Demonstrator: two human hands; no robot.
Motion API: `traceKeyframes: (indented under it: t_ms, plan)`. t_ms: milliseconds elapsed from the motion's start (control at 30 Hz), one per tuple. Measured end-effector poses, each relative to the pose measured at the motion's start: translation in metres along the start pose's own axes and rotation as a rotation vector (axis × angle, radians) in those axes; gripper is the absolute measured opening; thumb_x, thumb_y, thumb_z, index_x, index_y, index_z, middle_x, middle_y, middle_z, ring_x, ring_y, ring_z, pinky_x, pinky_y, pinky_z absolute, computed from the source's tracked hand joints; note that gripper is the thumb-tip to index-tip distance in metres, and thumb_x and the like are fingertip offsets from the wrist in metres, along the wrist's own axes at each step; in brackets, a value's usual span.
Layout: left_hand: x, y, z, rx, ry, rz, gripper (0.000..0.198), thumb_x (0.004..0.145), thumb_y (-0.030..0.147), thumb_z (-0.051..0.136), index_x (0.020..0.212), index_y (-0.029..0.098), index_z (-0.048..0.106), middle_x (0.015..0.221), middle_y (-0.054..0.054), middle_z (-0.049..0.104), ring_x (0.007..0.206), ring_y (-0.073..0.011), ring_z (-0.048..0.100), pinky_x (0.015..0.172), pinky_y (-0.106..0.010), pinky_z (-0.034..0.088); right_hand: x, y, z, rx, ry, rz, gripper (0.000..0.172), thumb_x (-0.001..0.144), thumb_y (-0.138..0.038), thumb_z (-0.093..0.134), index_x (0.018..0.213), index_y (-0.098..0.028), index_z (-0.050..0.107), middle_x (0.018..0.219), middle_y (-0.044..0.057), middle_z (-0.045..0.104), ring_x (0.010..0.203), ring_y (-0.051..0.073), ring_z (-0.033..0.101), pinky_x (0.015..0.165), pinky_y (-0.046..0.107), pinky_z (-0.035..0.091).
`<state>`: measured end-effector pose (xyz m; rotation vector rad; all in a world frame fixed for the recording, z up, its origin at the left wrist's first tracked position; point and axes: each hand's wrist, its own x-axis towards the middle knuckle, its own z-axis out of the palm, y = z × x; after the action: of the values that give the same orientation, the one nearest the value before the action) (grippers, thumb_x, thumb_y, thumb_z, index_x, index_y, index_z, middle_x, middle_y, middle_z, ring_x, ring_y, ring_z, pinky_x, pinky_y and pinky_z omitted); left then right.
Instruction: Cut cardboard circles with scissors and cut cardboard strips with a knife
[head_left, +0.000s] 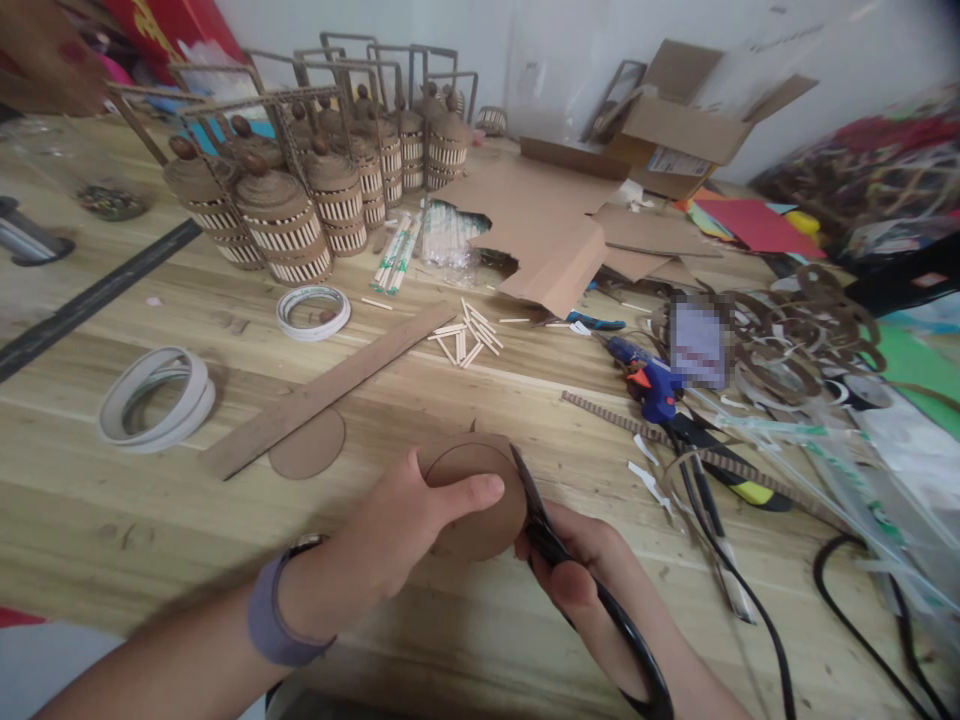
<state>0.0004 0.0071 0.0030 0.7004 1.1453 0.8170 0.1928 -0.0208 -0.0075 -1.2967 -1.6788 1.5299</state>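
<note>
My left hand [420, 505] grips a brown cardboard piece [484, 525] marked with a drawn circle, thumb flat on top and the other fingers hidden beneath. Black-handled scissors [551, 545] are in my right hand [600, 560], their blades at the right edge of the cardboard, along the circle's line. A cut cardboard disc [311, 445] lies on the table to the left, partly under a long cardboard strip [337, 390]. Several short wooden sticks [472, 335] are scattered beyond my hands.
Several cardboard lanterns [281, 225] with handles stand at the back left. Tape rolls [154, 400] lie at left. To the right are a blue glue gun [652, 385], black cables [765, 620] and cardboard rings [787, 330]. A large cardboard sheet [547, 230] and an open box [682, 125] lie behind.
</note>
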Motion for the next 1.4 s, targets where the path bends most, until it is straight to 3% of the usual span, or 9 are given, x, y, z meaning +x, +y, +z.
traceKeyframes:
  t_ms: [633,967,1167,1400]
  plan:
    - [0.001,0.001,-0.002,0.004,0.047,0.002,0.043,0.065,0.035,0.085,0.104,0.021,0.075,0.111,-0.007,0.078,0.112,-0.0329,0.068,0.103,-0.045,0.049,0.001,0.001,-0.002,-0.018,-0.04,0.022,0.077,0.073,-0.096,0.038,0.072,-0.02,0.051,0.06,-0.006,0.034,0.055,0.011,0.028,0.049,0.025,0.023]
    - [0.003,0.005,-0.003,-0.033,-0.088,0.04,0.032,0.074,0.031,0.08,0.103,0.02,0.077,0.11,-0.005,0.079,0.113,-0.0293,0.069,0.099,-0.039,0.051,0.0,0.0,-0.004,-0.033,-0.07,0.052,0.076,0.073,-0.095,0.04,0.071,-0.02,0.05,0.061,-0.004,0.039,0.056,0.011,0.032,0.049,0.024,0.025]
    - [0.001,0.006,-0.004,0.035,0.061,-0.006,0.048,0.068,0.037,0.086,0.11,0.019,0.072,0.115,-0.006,0.078,0.116,-0.0305,0.067,0.101,-0.042,0.05,0.002,0.001,-0.002,-0.018,-0.094,0.049,0.082,0.069,-0.099,0.037,0.08,-0.02,0.055,0.056,-0.007,0.035,0.052,0.011,0.031,0.048,0.024,0.023]
    - [-0.002,0.012,-0.001,0.135,0.003,0.012,0.03,0.072,0.034,0.081,0.099,0.023,0.076,0.103,-0.002,0.08,0.108,-0.0288,0.071,0.093,-0.037,0.054,0.001,-0.01,0.001,-0.003,-0.042,0.075,0.085,0.061,-0.102,0.033,0.078,-0.021,0.052,0.059,-0.005,0.04,0.054,0.012,0.037,0.05,0.025,0.029]
